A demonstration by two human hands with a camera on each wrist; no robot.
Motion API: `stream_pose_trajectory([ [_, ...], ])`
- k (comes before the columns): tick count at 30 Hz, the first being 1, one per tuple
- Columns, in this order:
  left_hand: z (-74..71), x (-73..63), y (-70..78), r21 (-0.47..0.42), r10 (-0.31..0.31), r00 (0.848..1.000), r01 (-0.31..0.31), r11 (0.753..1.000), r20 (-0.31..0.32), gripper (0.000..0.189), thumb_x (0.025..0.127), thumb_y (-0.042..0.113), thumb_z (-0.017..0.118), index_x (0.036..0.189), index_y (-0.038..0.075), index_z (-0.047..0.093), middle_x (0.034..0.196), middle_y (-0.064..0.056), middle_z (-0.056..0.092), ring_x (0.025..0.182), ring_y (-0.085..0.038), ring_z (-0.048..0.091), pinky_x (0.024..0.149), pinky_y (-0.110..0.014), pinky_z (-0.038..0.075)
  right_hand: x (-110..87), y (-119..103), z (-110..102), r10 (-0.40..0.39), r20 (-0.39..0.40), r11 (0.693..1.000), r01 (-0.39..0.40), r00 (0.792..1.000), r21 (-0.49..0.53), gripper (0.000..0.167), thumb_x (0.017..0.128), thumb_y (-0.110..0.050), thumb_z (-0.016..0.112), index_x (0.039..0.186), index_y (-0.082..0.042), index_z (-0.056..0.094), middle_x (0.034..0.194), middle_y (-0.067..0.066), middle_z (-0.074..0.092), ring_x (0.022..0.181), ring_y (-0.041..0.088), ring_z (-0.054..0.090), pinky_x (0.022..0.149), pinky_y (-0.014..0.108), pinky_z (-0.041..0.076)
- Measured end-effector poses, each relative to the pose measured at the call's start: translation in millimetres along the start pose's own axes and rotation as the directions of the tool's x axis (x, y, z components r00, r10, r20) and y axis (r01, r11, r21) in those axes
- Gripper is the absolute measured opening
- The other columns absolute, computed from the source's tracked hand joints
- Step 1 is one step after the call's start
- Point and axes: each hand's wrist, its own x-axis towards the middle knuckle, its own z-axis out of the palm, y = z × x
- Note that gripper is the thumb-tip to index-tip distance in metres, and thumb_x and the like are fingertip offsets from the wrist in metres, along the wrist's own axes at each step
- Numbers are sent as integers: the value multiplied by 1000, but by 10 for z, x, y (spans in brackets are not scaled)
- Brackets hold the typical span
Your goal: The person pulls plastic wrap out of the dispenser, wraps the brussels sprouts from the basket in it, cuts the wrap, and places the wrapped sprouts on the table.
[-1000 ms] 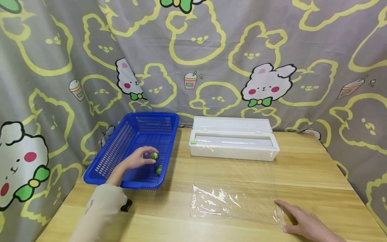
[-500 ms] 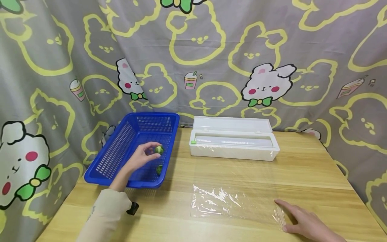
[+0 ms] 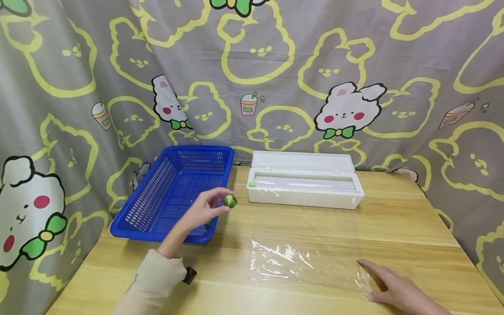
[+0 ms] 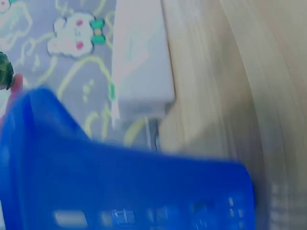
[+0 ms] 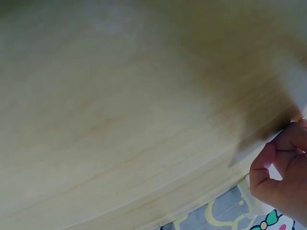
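My left hand (image 3: pixel 205 209) pinches a Brussels sprout (image 3: pixel 230 201) between thumb and fingers, just past the right rim of the blue basket (image 3: pixel 173 239). In the left wrist view the sprout (image 4: pixel 5 71) shows at the left edge, above the basket wall (image 4: pixel 134 187). A second Brussels sprout (image 3: pixel 208 222) lies in the basket, partly hidden by its wall and my hand. At the lower right, my right hand (image 3: pixel 397 286) holds the corner of a sheet of cling film (image 3: pixel 287 258) at the table. Its bent thumb and fingers (image 5: pixel 283 167) appear in the right wrist view.
A white cling film box (image 3: pixel 305 199) with its lid up stands at the back; film runs from its roll (image 3: pixel 307 183) toward me over the wooden table (image 3: pixel 417 227). A patterned curtain (image 3: pixel 275 65) hangs behind the table.
My left hand has lifted the Brussels sprout from inside the basket and carried it right, past the rim. The right hand and the cling film have stayed in place.
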Motion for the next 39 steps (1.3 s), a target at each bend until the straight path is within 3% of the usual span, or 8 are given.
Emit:
stream_pose_trajectory([
  [7,367,34,150,-61,125,992,-125,990,-6,34,74,2,70,106,-2,61,83,0,54,64,-12,38,55,-21,33,-1,0,-11,1,11,1000,-1,1000,7,83,71,-49,67,136,-7,37,116,21,56,99,38,55,73,53,43],
  [11,603,30,182,-58,164,986,-164,985,-12,35,69,-1,73,102,1,62,83,-4,56,65,-8,37,56,-23,34,-8,0,-15,1,13,1000,-1,1000,12,83,71,-47,68,136,-6,37,116,23,55,99,39,54,73,54,43],
  [14,777,21,194,-54,133,991,-133,990,-4,35,67,2,76,100,2,63,83,-6,58,66,-6,37,57,-24,35,-13,-3,-16,-6,7,1000,6,1000,21,82,72,-47,68,136,-6,37,117,24,54,101,41,53,74,56,42],
  [17,953,2,193,-58,34,999,-32,998,42,34,68,10,77,99,6,65,86,-3,60,69,-11,41,63,-25,37,-17,-3,-20,-14,5,999,14,1000,29,82,72,-47,68,136,-6,37,119,25,53,103,43,52,75,57,42],
  [22,1247,-35,159,-95,-77,990,89,991,119,34,67,15,79,97,10,64,86,3,57,74,-23,45,66,-24,37,-21,4,-21,-15,10,999,15,1000,35,83,72,-48,67,136,-6,37,122,26,51,105,44,51,75,57,42],
  [26,1408,-57,190,-119,-94,985,111,987,142,33,66,11,79,95,6,63,85,-1,57,68,-20,44,62,-17,34,-24,8,-10,-29,0,999,29,1000,25,82,72,-49,67,137,-8,37,121,25,52,104,44,52,74,56,42],
  [30,1541,-47,126,-87,-110,971,131,988,210,33,68,13,79,95,7,61,84,2,57,63,-15,43,57,-14,34,-27,9,-3,-44,-14,999,44,999,3,81,72,-49,67,136,-9,38,119,25,53,103,43,53,73,56,43],
  [39,1664,-9,89,53,-88,912,73,996,401,34,72,20,77,95,9,54,82,5,56,59,3,43,59,-13,41,-21,14,-1,-41,-17,999,41,999,-4,81,71,-50,67,136,-9,38,120,25,53,103,44,52,72,56,43],
])
